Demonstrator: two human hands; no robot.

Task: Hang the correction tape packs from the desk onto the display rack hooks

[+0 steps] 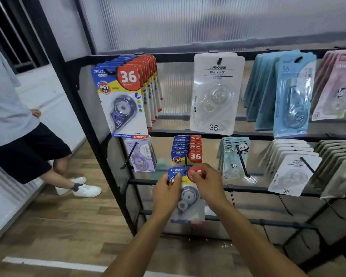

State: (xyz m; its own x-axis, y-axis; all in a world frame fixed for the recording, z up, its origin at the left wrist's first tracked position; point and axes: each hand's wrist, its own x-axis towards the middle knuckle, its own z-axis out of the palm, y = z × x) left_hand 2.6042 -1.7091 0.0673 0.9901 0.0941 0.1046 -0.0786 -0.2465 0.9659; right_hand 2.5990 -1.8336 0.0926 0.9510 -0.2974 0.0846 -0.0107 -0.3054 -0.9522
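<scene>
Head view: both hands, left [166,193] and right [206,183], pinching the light, stiff-carded, blister-fronted correction tape pack [188,198] by its top corners below the hook [186,159].

Both hands [166,193] hold pack [188,196], seemingly at hook [186,159].

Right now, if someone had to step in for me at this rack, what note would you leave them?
Left hand: grips the left edge of a red-and-blue correction tape pack.
Right hand: pinches the pack's top right corner.
Pack position: held up to the tip of the middle-row hook, just in front of the matching packs already hung there; whether its hole is on the hook is hidden by the fingers.
Done: the matching packs on that hook and the full top-row hook.
Left: slide this pack fully onto the hook and release. The desk is out of view, so any remaining packs cannot be counted.
</scene>
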